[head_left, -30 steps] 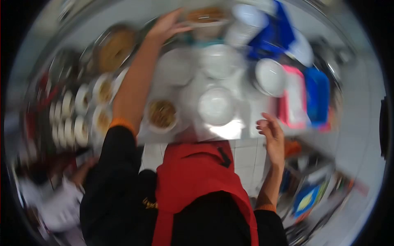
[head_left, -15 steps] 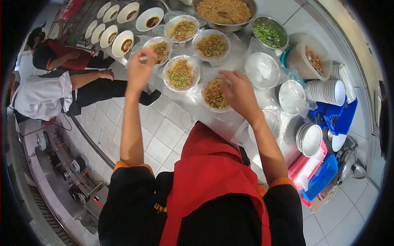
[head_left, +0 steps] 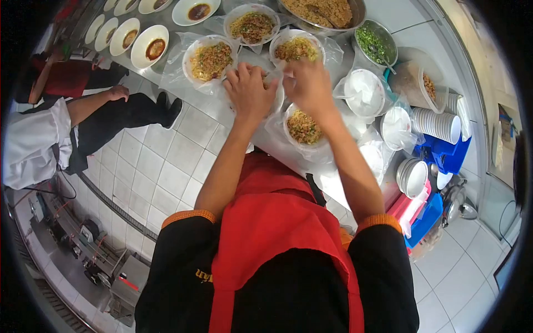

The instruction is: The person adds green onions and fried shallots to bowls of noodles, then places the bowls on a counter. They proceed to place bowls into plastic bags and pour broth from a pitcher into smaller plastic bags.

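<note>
Bowls of noodles with brown minced topping and green bits stand on clear plastic bags on the metal table. My left hand (head_left: 248,91), fingers apart, is over the middle bowl (head_left: 279,100) and hides most of it. My right hand (head_left: 308,89) is smeared by motion between that bowl and the back right noodle bowl (head_left: 297,49); its fingertips cannot be made out. Under my right wrist is the nearest noodle bowl (head_left: 303,127). Other noodle bowls stand at the left (head_left: 209,59) and at the back (head_left: 252,27).
White bowls with dark sauce (head_left: 150,46) line the table's left. A pan of mince (head_left: 327,12), chopped greens (head_left: 377,45), bag-lined bowls (head_left: 364,93), stacked bowls (head_left: 436,125) and blue trays (head_left: 448,152) are at the right. A co-worker in white (head_left: 41,139) is beyond the table's left edge.
My left hand has moved right, from the left noodle bowl to the middle one. My right hand has shifted forward, off the nearest bowl. The view has shifted slightly.
</note>
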Demonstrator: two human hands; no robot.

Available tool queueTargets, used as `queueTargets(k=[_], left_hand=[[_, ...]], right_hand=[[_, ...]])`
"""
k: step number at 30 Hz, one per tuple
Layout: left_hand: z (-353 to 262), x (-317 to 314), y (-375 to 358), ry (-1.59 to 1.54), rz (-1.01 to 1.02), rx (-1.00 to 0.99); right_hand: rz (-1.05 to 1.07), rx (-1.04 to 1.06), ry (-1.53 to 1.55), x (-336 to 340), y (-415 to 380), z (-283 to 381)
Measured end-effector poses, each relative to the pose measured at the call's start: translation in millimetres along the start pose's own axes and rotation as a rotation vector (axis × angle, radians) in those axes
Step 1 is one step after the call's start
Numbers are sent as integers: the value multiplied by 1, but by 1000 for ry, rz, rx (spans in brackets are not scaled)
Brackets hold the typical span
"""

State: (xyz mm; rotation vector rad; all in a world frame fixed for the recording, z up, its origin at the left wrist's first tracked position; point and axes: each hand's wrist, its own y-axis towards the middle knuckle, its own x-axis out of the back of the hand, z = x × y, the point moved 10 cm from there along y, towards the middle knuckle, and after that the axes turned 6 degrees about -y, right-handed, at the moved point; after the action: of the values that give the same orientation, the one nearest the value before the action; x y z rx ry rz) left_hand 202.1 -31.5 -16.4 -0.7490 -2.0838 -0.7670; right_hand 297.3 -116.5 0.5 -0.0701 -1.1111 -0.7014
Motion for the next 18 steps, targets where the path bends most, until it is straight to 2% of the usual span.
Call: queueTargets(k=[2,5,8,12,18], left_hand=[[2,-5,11,-4,45,-36],[1,-18,22,-3,156,-91],[0,-23,29,14,219,-117],[12,-28,36,1,273,-50],[12,-42,43,-25,367,22]], right_hand=[[241,-214,-419,-4,-35,26],[240,-228,-529,-29,-58,30],[134,-242,-525,-33,-68,32],[-19,-222,-454,-25,-78,42],[-79,-253,-400,-20,-95,42]])
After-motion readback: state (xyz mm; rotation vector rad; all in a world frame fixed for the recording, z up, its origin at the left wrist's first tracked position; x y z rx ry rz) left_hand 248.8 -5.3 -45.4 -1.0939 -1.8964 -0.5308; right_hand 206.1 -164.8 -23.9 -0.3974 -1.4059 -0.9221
